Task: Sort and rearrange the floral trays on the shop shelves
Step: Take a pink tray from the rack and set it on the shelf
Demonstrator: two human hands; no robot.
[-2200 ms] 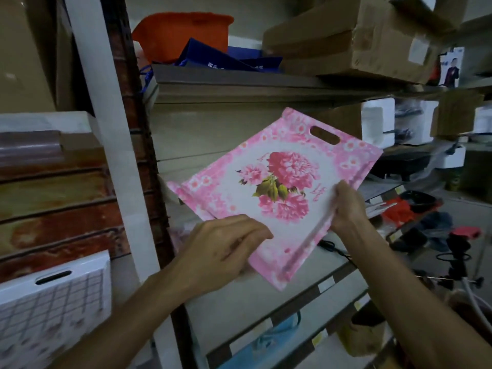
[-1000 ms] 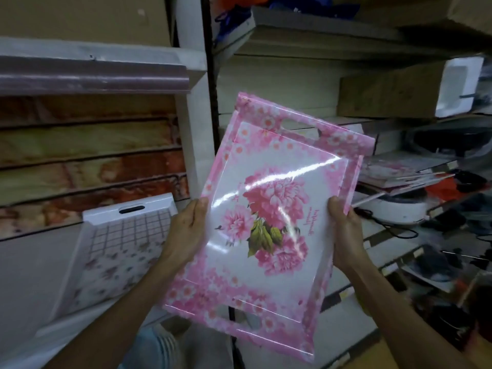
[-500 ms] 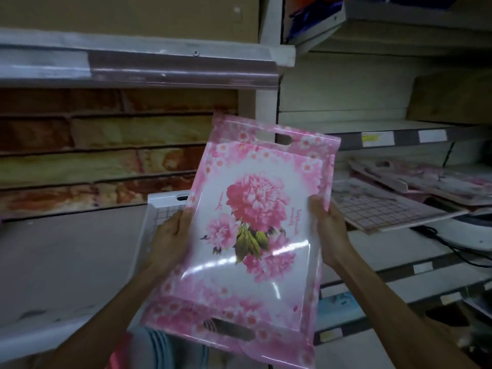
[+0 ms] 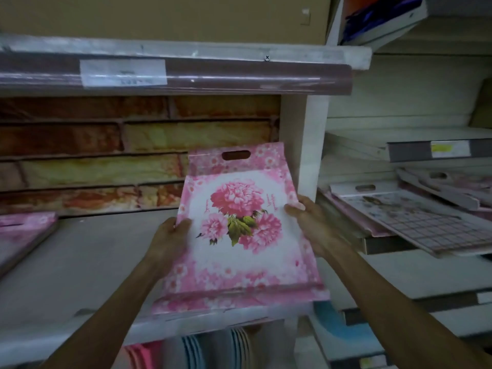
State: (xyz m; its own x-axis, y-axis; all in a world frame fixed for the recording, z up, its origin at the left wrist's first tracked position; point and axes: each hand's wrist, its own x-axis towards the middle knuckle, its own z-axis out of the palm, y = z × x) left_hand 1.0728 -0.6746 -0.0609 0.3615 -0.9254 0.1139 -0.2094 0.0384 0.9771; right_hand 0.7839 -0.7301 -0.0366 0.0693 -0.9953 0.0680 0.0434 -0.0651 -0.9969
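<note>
At far left, cut off by the frame edge, a pink floral tray [image 4: 25, 230] lying flat on the grey shelf board [image 4: 87, 262], only its right part showing and its print too blurred to read. Above, a plastic-wrapped shelf rail [image 4: 213, 75] with a white label [image 4: 123, 72], text illegible. Behind the shelf, a back wall of reddish and yellow brick-pattern panels [image 4: 106, 155]. Left of centre, the left hand [image 4: 170, 239] gripping the left edge of the rectangular pink plastic tray printed with three pink peonies [image 4: 239, 235], thumb on the printed face, fingers hidden behind. Tray held tilted over the right part of the grey shelf, far end with the cut-out handle slot up near the brick wall, near end overhanging the shelf's front lip; whether the underside touches the board cannot be told. Near handle slot lost in blur. Below the lip, stacked edges of pink, blue and grey items [image 4: 207, 350], smeared and hard to identify. Right of the tray, the right hand [image 4: 311, 225] clasping its right edge, thumb on top, fingers tucked out of sight underneath. Beyond the white upright post [image 4: 308, 145], on the right-hand shelves, a pale tray with a grid pattern and flowers [image 4: 415, 222] resting on other trays, partly cut off at the right edge, with more pale trays [image 4: 447, 187] behind, their details indistinct.
</note>
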